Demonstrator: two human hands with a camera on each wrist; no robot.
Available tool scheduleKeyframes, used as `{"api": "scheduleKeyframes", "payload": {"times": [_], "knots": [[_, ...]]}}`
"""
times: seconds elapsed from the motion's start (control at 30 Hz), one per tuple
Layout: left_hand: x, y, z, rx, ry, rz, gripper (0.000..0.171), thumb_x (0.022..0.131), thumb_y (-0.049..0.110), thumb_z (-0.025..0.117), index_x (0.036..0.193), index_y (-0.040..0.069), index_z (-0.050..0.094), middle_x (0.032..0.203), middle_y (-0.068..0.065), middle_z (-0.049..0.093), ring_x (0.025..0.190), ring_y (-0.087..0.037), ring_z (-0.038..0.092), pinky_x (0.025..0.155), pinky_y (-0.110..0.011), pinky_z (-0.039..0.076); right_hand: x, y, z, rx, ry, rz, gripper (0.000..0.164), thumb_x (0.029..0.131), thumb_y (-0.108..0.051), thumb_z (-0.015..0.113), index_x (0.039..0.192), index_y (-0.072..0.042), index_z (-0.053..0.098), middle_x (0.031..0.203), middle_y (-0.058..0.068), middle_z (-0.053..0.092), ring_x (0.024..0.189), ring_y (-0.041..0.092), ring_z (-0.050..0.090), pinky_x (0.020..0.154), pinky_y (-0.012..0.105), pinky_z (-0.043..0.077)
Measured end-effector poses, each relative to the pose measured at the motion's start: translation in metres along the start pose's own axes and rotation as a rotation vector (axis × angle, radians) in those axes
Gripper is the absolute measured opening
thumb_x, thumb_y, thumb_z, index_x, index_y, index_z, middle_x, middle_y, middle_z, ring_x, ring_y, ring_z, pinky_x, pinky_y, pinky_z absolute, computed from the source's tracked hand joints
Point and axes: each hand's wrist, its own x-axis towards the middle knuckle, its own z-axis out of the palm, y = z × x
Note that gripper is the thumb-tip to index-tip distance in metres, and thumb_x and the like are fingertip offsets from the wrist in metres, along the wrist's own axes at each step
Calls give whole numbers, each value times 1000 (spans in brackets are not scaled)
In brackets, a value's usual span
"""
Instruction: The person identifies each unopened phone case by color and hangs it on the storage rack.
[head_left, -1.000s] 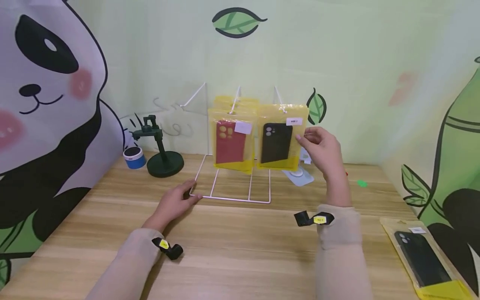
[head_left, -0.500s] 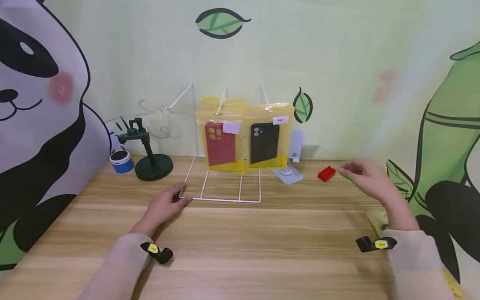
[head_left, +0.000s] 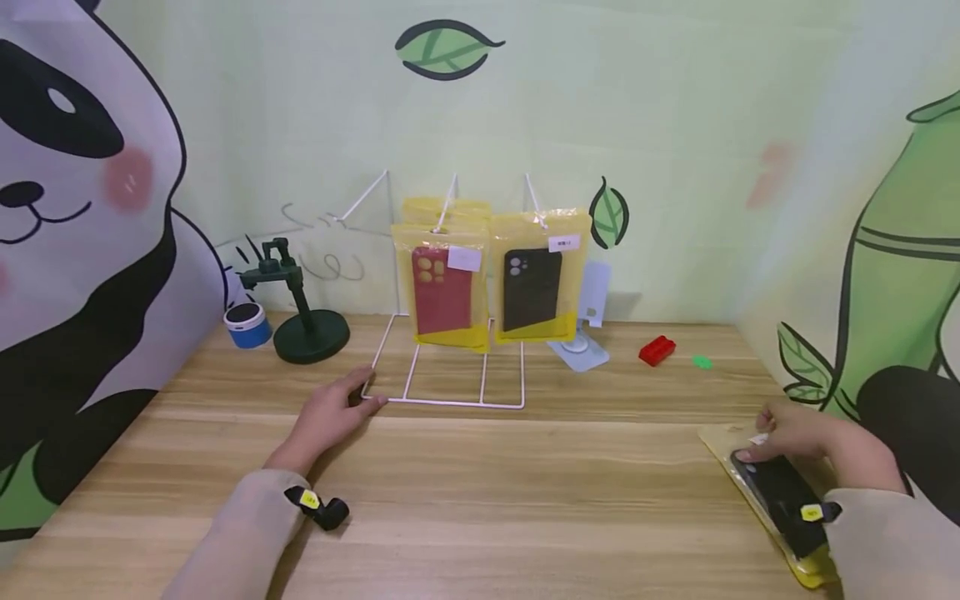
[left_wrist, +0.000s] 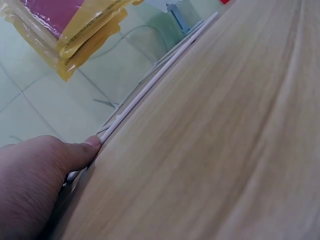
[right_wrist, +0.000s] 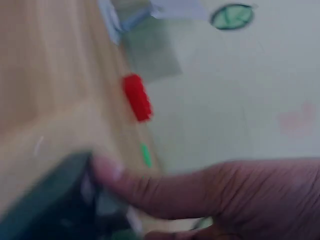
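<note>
A white wire display rack (head_left: 450, 404) stands on the table, and my left hand (head_left: 322, 421) grips its front left corner. In the left wrist view, the thumb (left_wrist: 82, 152) lies against the rod. From the rack's middle prong hangs a bagged red phone case (head_left: 442, 300), with more yellow bags behind it. A bagged black phone case (head_left: 531, 292) hangs on the right prong. At the table's right, my right hand (head_left: 825, 437) holds another bagged black phone case (head_left: 783, 508) near its top, thumb over the case. The other fingers are partly hidden.
Left of the rack are a dark green stand (head_left: 311, 333) and a small blue-and-white round container (head_left: 247, 325). A pale blue phone stand (head_left: 588, 354) is behind the rack's right side. Farther right lie a red block (head_left: 657, 351) and a green piece (head_left: 702, 362).
My right hand has left the hanging black case, swung right and down, and taken hold of the bagged case on the table, which has shifted left. The left hand has stayed at the rack corner.
</note>
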Motion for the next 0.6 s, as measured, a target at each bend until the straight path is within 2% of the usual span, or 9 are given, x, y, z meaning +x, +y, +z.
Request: {"api": "scheduleKeyframes", "payload": {"times": [0.1, 0.23, 0.33, 0.5, 0.6], "knots": [[1, 1, 1, -1, 2, 6, 68, 97, 47, 64, 151, 8, 47, 154, -17, 45, 142, -39, 40, 114, -59, 32, 8, -9, 9, -32, 58, 0, 74, 74, -52, 86, 96, 10, 51, 79, 9, 48, 71, 23, 49, 58, 32, 42], [1, 3, 1, -2, 2, 9, 69, 96, 47, 65, 150, 7, 47, 154, -18, 44, 142, -41, 39, 115, -59, 31, 13, -16, 14, -74, 76, 6, 64, 69, -58, 87, 75, -4, 53, 65, 0, 43, 57, 15, 43, 50, 27, 36], [0, 4, 0, -4, -4, 0, 69, 97, 46, 64, 151, 8, 47, 155, -17, 43, 143, -39, 38, 115, -59, 30, 11, -19, 16, -55, 39, -41, 52, 74, -52, 86, 72, -8, 57, 64, -2, 47, 57, 14, 44, 50, 26, 36], [0, 3, -1, 2, -11, -5, 68, 97, 45, 64, 151, 8, 46, 155, -15, 43, 144, -38, 37, 116, -58, 30, 12, -26, 20, 119, -84, -165, 31, 87, -30, 78, 76, -8, 60, 69, -3, 49, 64, 14, 46, 54, 24, 35], [0, 2, -1, 6, -6, -2, 68, 97, 46, 64, 151, 8, 46, 155, -15, 43, 143, -38, 38, 116, -57, 31, 15, -27, 23, 195, -133, -200, 28, 90, -25, 75, 75, -8, 58, 67, -4, 47, 62, 12, 44, 53, 22, 33]]}}
